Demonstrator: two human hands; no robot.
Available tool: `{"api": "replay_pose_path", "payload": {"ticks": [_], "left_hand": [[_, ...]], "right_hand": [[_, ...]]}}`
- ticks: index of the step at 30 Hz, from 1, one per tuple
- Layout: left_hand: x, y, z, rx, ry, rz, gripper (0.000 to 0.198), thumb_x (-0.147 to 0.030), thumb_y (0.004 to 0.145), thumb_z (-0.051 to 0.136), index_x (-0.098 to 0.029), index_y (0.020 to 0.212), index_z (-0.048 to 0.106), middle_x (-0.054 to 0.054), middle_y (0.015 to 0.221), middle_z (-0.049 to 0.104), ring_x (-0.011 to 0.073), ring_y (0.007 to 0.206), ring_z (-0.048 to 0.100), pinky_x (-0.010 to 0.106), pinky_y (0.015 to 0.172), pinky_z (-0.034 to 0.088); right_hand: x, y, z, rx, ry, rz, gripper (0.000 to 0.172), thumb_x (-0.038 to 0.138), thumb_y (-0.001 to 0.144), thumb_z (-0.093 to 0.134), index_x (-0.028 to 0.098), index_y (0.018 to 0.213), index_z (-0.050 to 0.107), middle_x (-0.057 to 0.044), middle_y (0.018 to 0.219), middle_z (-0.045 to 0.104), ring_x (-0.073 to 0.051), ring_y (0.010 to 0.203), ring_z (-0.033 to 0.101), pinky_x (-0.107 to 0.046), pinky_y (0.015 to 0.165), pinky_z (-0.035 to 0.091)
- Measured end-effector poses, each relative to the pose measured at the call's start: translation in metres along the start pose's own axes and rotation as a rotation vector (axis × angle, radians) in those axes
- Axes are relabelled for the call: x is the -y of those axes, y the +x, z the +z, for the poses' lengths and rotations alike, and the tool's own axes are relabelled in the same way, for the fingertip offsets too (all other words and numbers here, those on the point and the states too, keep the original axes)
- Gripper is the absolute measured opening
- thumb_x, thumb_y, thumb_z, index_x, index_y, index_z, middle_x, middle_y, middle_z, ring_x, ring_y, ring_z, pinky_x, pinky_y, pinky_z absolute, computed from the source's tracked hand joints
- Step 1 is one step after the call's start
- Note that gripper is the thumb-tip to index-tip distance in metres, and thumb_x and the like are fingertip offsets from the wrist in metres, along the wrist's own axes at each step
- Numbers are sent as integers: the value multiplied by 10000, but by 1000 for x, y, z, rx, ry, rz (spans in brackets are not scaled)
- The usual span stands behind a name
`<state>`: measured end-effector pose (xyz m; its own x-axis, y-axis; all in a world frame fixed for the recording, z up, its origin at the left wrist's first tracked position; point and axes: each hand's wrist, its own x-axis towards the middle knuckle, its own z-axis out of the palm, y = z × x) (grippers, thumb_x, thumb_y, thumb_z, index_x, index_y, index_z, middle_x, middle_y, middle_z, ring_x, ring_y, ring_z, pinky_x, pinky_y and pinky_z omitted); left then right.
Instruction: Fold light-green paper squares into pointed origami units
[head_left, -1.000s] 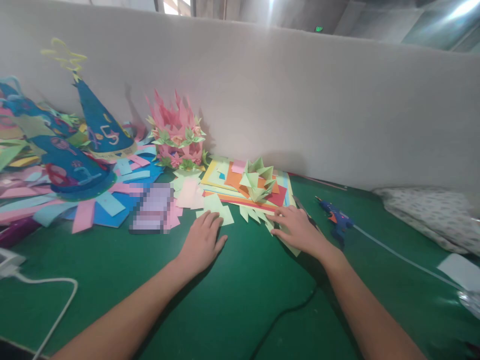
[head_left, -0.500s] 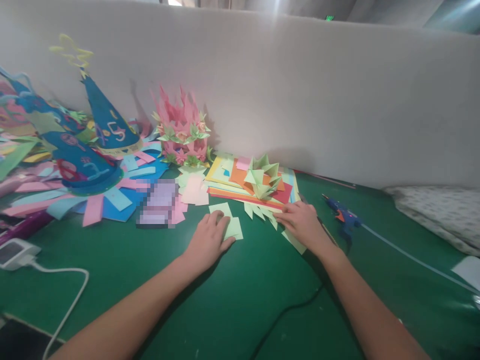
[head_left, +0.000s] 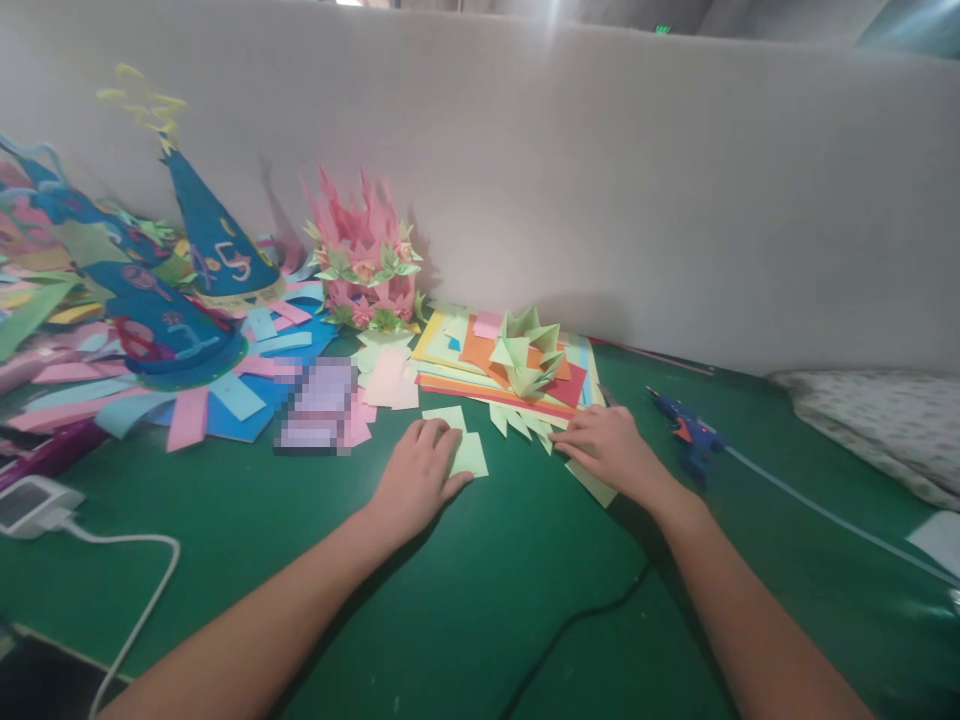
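Observation:
My left hand (head_left: 424,465) lies palm down over pale green paper squares (head_left: 469,455), its fingers loosely spread and lightly bent. My right hand (head_left: 607,445) is over the right end of a row of small folded green paper pieces (head_left: 517,422). Its fingers are drawn together at the end piece, though the fingertips partly hide what is between them. Another pale green paper strip (head_left: 592,484) lies under that hand. Behind the pieces, a folded green paper crown-like ring (head_left: 527,352) sits on a stack of coloured paper (head_left: 442,384).
A blue glue gun (head_left: 694,437) lies right of my right hand. A pink paper crown (head_left: 367,265), blue cone hats (head_left: 217,235) and a blurred-out lilac object (head_left: 319,405) are at the left. A white cable (head_left: 154,540) and dark cord (head_left: 570,625) cross the green table (head_left: 450,620).
My right hand has shifted slightly right and its wrist has turned a little. My left hand stays almost in place on the green paper squares.

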<state>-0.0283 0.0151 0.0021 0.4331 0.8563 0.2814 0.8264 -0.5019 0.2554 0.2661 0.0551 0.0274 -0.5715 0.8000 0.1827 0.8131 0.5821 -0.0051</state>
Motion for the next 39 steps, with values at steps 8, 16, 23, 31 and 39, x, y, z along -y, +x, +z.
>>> {"api": "replay_pose_path", "payload": {"ticks": [8, 16, 23, 31, 39], "left_hand": [[3, 2, 3, 5, -114, 10, 260, -317, 891, 530, -152, 1092, 536, 110, 1122, 543, 240, 1016, 531, 377, 888, 455], [-3, 2, -5, -92, -201, -84, 217, -260, 951, 353, -173, 890, 543, 51, 872, 615, 180, 793, 581, 302, 720, 466], [12, 8, -5, -300, -530, -338, 165, -290, 934, 369, -193, 957, 500, 30, 879, 597, 150, 747, 575, 283, 681, 475], [32, 15, -6, -264, -502, -398, 316, -162, 836, 474, -193, 1146, 423, 38, 925, 551, 143, 715, 568, 291, 658, 490], [23, 11, -9, -374, -290, -203, 314, -198, 843, 507, -197, 1158, 500, 128, 1247, 466, 266, 1154, 440, 463, 977, 374]], "right_hand": [[27, 5, -8, -330, 88, 50, 236, 274, 900, 503, 211, 809, 712, -37, 769, 708, -181, 731, 583, -362, 723, 369], [89, 12, 9, -100, 387, -175, 318, 297, 907, 506, 243, 1217, 557, -75, 1155, 645, -228, 1048, 568, -432, 918, 438], [93, 16, 17, -29, 384, -221, 315, 292, 893, 543, 214, 1197, 574, -86, 1045, 645, -216, 973, 556, -389, 866, 467], [92, 13, 21, -170, 407, -328, 172, 240, 920, 489, 224, 916, 660, -49, 894, 673, -174, 845, 572, -335, 773, 458], [89, 3, 22, -307, 516, -24, 213, 247, 943, 390, 221, 990, 596, -37, 921, 720, -157, 812, 682, -260, 699, 528]]}}
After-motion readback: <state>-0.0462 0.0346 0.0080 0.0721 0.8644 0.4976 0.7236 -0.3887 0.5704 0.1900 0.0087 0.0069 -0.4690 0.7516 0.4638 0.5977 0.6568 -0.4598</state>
